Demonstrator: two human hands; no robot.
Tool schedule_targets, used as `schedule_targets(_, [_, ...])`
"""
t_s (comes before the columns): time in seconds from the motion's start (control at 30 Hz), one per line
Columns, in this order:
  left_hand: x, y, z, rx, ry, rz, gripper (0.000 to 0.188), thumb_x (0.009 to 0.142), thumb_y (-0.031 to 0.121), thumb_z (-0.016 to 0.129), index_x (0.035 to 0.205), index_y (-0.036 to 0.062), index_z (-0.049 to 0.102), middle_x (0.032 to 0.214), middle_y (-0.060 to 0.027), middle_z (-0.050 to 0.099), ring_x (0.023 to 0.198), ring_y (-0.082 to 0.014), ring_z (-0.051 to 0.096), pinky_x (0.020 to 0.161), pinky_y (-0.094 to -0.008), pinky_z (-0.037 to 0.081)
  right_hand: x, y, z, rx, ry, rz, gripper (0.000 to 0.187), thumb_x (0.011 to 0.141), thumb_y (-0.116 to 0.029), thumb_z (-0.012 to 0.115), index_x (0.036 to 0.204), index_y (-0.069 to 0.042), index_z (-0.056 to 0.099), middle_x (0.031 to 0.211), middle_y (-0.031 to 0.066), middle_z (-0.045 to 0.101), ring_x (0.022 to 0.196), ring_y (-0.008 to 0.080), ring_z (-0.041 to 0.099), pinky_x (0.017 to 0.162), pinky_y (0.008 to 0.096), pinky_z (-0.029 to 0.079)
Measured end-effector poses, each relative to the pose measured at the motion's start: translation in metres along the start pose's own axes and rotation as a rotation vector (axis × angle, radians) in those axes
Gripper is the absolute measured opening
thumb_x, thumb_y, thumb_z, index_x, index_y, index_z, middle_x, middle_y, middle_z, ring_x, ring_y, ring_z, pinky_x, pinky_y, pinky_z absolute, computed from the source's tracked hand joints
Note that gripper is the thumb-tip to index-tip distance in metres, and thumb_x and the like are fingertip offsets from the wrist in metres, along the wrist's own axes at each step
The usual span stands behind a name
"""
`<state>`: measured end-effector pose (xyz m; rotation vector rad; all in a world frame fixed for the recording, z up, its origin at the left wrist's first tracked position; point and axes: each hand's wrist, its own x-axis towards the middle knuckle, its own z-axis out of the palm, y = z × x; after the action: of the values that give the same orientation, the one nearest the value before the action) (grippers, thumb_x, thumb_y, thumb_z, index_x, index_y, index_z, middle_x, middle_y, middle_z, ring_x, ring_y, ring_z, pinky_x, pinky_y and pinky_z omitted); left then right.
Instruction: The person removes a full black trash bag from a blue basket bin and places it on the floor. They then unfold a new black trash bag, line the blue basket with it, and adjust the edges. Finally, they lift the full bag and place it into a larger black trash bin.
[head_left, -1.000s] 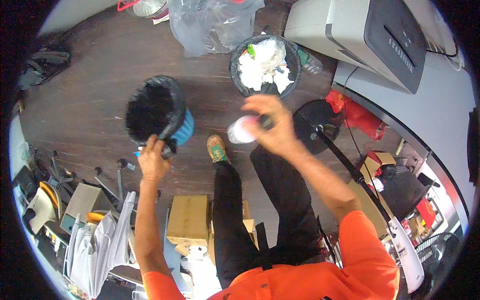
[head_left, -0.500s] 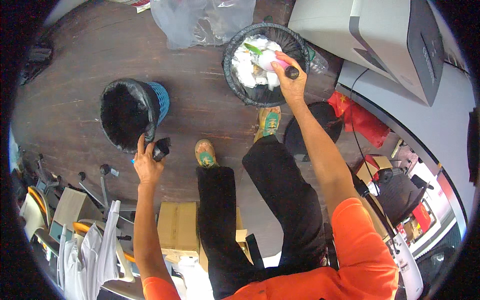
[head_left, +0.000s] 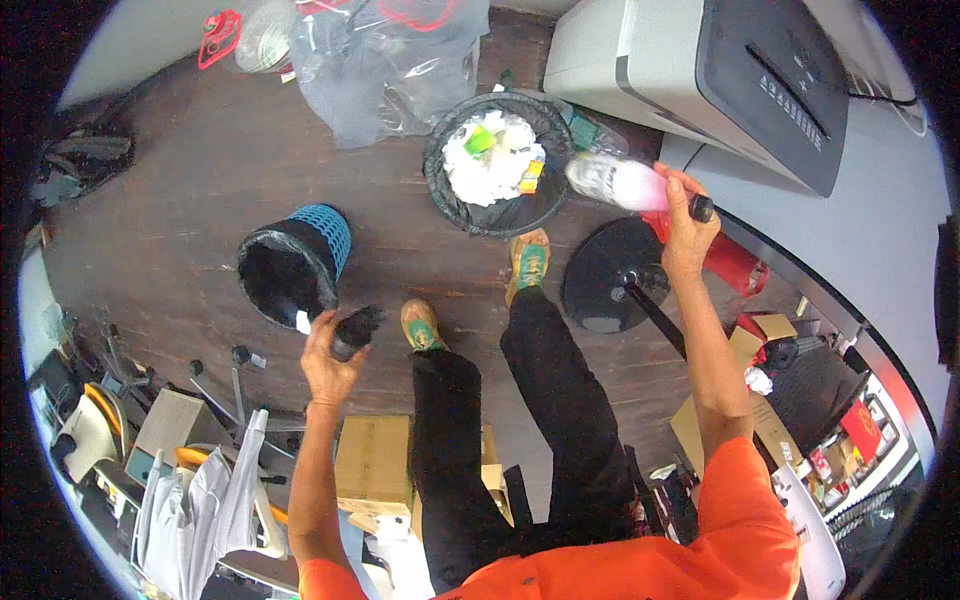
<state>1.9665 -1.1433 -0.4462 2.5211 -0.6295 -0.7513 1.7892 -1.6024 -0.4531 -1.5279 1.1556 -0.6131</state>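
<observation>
From the head view, two bins are seen on the wooden floor. The black bin (head_left: pixel 497 165) is stuffed with white crumpled paper plus a couple of green and yellow scraps. The blue basket (head_left: pixel 292 265) is lined with a black bag and only one white scrap is spotted inside. A pale pink bottle (head_left: pixel 622 183) is gripped by the right hand (head_left: pixel 685 225), just beside the black bin. A small dark object (head_left: pixel 355 331) is held closed in the left hand (head_left: pixel 328 362), near the blue basket.
</observation>
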Motion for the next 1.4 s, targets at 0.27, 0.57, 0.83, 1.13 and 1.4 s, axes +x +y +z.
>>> schedule_targets(0.27, [0.05,0.079,0.101,-0.243,-0.209,0.136,0.055,0.057,0.016,0.084,0.105,0.0018,0.061,0.109,-0.0152,0.061,0.099,-0.0303,0.06,0.087,-0.0358,0.048,0.043,0.185,-0.014,-0.944,-0.235,0.127,0.053,0.068,-0.035,0.075,0.111,-0.006,0.06,0.094,0.0174,0.066,0.089,0.0333,0.064,0.079,0.0423,0.05])
schedule_targets(0.57, [0.127,0.118,0.184,-1.099,-0.364,-0.617,0.036,0.062,0.008,0.085,0.092,0.0031,0.065,0.091,-0.0043,0.066,0.085,-0.0148,0.061,0.081,-0.0305,0.049,0.124,0.246,0.07,-1.51,-0.407,-0.243,0.087,0.067,-0.032,0.076,0.137,-0.005,0.031,0.135,0.0193,0.04,0.122,0.0365,0.041,0.096,0.0553,0.037])
schedule_targets(0.83, [0.112,0.106,0.186,-0.954,-0.351,-0.625,0.036,0.063,0.003,0.083,0.094,0.0005,0.065,0.086,-0.0061,0.069,0.075,-0.0134,0.063,0.072,-0.0278,0.051,0.093,0.246,0.066,-1.517,-0.405,0.132,0.086,0.07,-0.044,0.075,0.135,-0.004,0.034,0.129,0.0199,0.042,0.12,0.037,0.04,0.094,0.0545,0.038])
schedule_targets(1.13, [0.052,0.046,0.139,-0.9,-0.311,-0.706,0.046,0.064,0.006,0.082,0.104,0.0017,0.061,0.095,-0.0063,0.066,0.082,-0.0156,0.062,0.079,-0.0305,0.05,0.051,0.198,0.031,-0.882,-0.317,-0.064,0.057,0.081,-0.032,0.067,0.125,-0.001,0.047,0.118,0.0204,0.054,0.109,0.031,0.053,0.089,0.0456,0.044])
schedule_targets(1.4, [-0.001,0.082,0.078,-1.494,-0.303,-0.796,0.052,0.072,0.017,0.074,0.117,0.0025,0.054,0.103,-0.0079,0.064,0.089,-0.0239,0.063,0.078,-0.0408,0.054,-0.122,0.035,0.069,0.022,-0.945,0.242,0.056,0.084,-0.009,0.064,0.135,-0.006,0.042,0.129,0.007,0.051,0.116,0.0137,0.049,0.088,0.0283,0.045])
